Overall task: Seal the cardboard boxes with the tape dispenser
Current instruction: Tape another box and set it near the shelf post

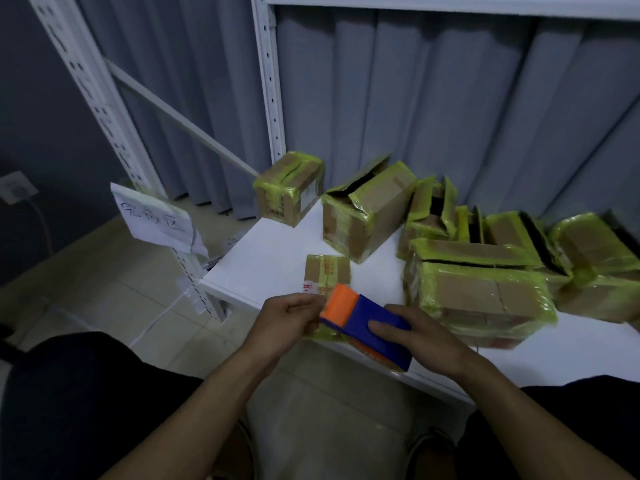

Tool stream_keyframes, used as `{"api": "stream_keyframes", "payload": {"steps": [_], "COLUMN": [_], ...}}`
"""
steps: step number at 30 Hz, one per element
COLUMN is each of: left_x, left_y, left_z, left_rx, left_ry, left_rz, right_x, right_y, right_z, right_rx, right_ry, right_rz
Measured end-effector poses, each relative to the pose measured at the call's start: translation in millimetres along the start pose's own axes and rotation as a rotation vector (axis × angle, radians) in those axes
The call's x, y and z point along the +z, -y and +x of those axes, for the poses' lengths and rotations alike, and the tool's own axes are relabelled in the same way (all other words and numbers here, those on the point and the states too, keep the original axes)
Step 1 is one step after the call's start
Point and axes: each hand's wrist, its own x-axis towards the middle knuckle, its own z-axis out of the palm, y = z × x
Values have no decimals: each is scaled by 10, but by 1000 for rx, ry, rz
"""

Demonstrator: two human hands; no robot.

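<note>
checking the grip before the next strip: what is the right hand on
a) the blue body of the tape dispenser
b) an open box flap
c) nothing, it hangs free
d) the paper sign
a: the right hand grips the tape dispenser, with its fingers laid over the blue body behind the orange end.

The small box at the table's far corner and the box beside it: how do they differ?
The corner box is smaller; the box beside it is larger. The corner box has its top flaps down; the box beside it has a flap standing open. Both are brown cardboard with yellow-green tape.
</note>
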Motion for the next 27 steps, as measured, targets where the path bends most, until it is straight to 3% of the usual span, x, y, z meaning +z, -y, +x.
{"api": "stream_keyframes", "payload": {"steps": [9,14,21,27], "left_x": [19,-28,-51,-119], "left_y": [-126,-101,-113,72], "left_z": [-209,-210,-176,-94], "left_rx": [-7,-83,-245,-143], "left_ry": [108,70,10,-74], "left_rz": [-124,-76,-229,-47], "right_x": [-3,33,64,138], "right_y": [54,96,75,65], "right_z": [-130,-119,-72,-15], "right_rx": [-57,-56,-29,-14], "right_ry": [-6,-2,18,53], "right_rz": [136,126,77,12]}}
